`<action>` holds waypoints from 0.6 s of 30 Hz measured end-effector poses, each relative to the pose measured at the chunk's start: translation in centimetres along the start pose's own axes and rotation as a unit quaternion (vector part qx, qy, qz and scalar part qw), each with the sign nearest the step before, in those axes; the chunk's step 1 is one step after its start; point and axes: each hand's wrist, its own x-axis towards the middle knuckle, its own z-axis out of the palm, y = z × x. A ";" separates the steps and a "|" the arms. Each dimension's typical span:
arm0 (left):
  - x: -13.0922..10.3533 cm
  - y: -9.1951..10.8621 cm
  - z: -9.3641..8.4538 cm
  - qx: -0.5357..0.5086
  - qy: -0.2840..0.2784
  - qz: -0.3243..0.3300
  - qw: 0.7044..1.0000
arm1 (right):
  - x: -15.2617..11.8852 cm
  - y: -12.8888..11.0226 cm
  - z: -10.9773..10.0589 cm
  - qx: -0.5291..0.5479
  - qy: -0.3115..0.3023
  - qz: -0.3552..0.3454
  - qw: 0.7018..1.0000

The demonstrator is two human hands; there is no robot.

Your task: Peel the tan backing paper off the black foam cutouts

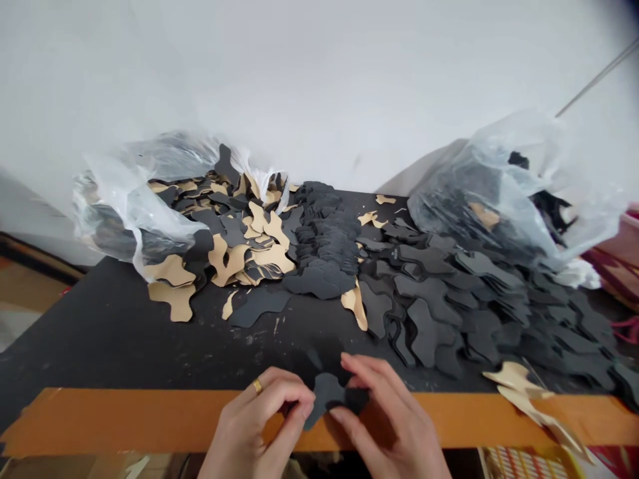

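At the front edge of the table, a dark grey wavy cut-out piece (327, 392) is held between both hands. My left hand (272, 416), with a ring on one finger, pinches its left side, thumb and index finger pressed together. On the other side, the thumb and fingers of my right hand (389, 416) close around its right end, where a darker part lies in shadow. Beyond the hands runs a long overlapping row of dark cut-outs (324, 239). One flat dark piece (259, 306) lies to the left, near a tan scrap (228, 305).
Tan-backed cut-outs (269, 253) heap up beside an opened plastic bag (124, 206) at left. Loose dark cut-outs (429, 299) spread across the right, before another filled bag (519, 186). Peeled tan strips (519, 382) lie over orange tape (124, 419) along the table edge.
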 end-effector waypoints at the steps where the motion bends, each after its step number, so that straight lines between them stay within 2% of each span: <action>1: -0.1 -0.1 0.1 0.001 -0.005 -0.005 1.000 | -0.3 0.1 0.0 -0.013 -0.001 -0.022 1.000; 6: -0.2 -0.4 0.3 0.027 -0.005 -0.018 0.999 | -0.8 0.2 0.4 -0.068 0.001 -0.104 0.992; 18: -0.6 -0.9 0.3 0.178 0.034 0.058 0.982 | 1.3 -0.2 0.9 -0.035 0.026 -0.118 0.992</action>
